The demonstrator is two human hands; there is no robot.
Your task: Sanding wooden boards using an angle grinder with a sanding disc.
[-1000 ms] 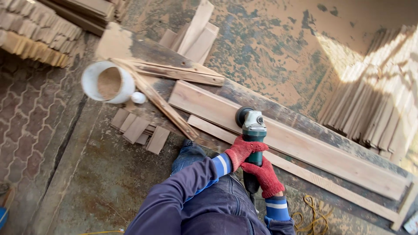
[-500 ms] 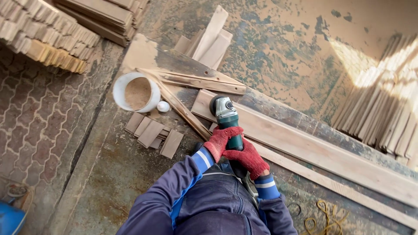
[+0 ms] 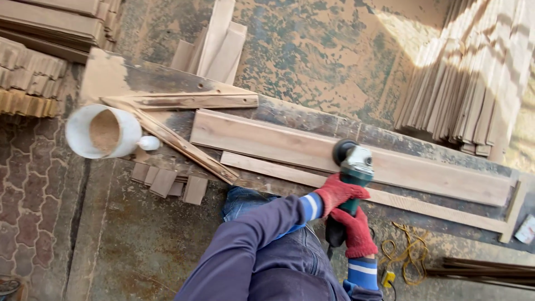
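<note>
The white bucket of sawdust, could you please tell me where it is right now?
In the head view, the white bucket lies at the left, at the workbench's left end, beside a small white ball.

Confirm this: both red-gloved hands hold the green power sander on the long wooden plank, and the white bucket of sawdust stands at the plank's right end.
Not quite. The head view shows the white bucket of sawdust off the left end of the long wooden plank, not the right. Both red-gloved hands, left and right, do hold the green power sander on it.

A worn, paint-flecked workbench (image 3: 334,125) carries a long plank (image 3: 267,142), a narrower strip (image 3: 423,206) and crossed slats (image 3: 178,142).
</note>
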